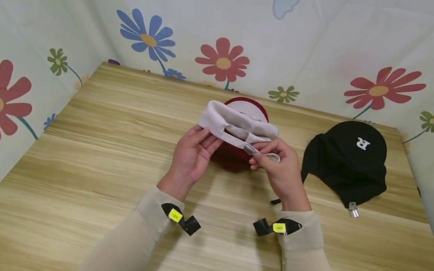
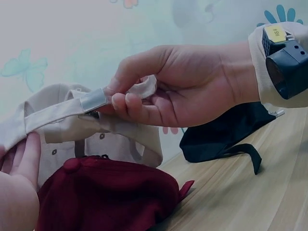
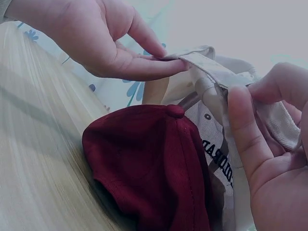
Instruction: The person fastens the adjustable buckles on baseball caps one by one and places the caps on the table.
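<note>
A cream baseball cap [image 1: 213, 117] is held up at the middle of the table, its rear opening and strap facing me. My left hand [image 1: 192, 156] pinches the strap's left side between thumb and fingers. At the other side, my right hand [image 1: 281, 172] pinches the strap by its silver metal buckle [image 2: 94, 100], with the strap's loose end [image 2: 144, 87] looping out past the fingers. Dark lettering [image 3: 219, 161] shows on the cream cap. Right below it is a dark red cap [image 3: 144, 163] with a white front panel, partly hidden in the head view.
To the right lies a black cap [image 1: 345, 160] with a white letter R and a metal clasp [image 1: 353, 209] on its strap. A flowered cloth [image 1: 300, 39] hangs behind the wooden table [image 1: 113, 147] and along its sides.
</note>
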The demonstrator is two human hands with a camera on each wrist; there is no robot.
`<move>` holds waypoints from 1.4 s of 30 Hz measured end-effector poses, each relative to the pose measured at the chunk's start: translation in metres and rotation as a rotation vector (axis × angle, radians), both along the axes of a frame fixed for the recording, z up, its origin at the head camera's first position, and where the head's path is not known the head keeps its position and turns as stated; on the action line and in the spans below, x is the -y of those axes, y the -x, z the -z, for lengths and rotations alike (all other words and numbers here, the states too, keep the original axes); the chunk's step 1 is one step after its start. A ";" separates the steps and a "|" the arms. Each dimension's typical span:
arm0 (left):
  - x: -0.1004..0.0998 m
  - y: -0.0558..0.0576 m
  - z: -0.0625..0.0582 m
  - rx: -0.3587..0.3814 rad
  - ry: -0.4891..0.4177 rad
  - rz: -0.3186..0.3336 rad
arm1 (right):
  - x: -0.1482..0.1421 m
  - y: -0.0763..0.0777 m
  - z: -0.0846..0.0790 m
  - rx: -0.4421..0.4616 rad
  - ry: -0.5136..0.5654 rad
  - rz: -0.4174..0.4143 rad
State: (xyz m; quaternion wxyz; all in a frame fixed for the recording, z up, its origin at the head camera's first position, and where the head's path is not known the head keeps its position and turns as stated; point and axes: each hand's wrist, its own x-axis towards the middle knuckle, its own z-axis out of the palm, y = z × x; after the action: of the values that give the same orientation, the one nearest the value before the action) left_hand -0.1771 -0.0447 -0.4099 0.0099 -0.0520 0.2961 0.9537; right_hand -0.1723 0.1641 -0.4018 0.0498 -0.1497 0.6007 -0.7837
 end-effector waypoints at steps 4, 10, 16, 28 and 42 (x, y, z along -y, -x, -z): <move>0.000 0.002 0.001 0.044 0.014 -0.045 | 0.001 0.001 0.002 0.009 -0.059 0.027; -0.002 0.003 0.002 0.075 0.027 -0.102 | 0.002 0.002 0.004 0.016 -0.168 0.060; -0.003 0.004 0.002 0.116 0.031 -0.145 | 0.002 0.000 0.004 0.027 -0.287 0.048; -0.004 0.002 0.002 0.094 -0.002 -0.115 | 0.002 -0.004 -0.001 0.022 -0.180 -0.005; -0.010 -0.002 -0.001 0.107 0.012 -0.096 | 0.000 0.000 0.000 0.040 -0.325 0.077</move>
State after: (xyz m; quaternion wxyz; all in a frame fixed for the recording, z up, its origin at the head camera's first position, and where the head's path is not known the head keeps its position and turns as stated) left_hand -0.1748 -0.0345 -0.4091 -0.0203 -0.1170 0.2983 0.9471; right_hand -0.1720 0.1640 -0.4017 0.0553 -0.1007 0.7236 -0.6806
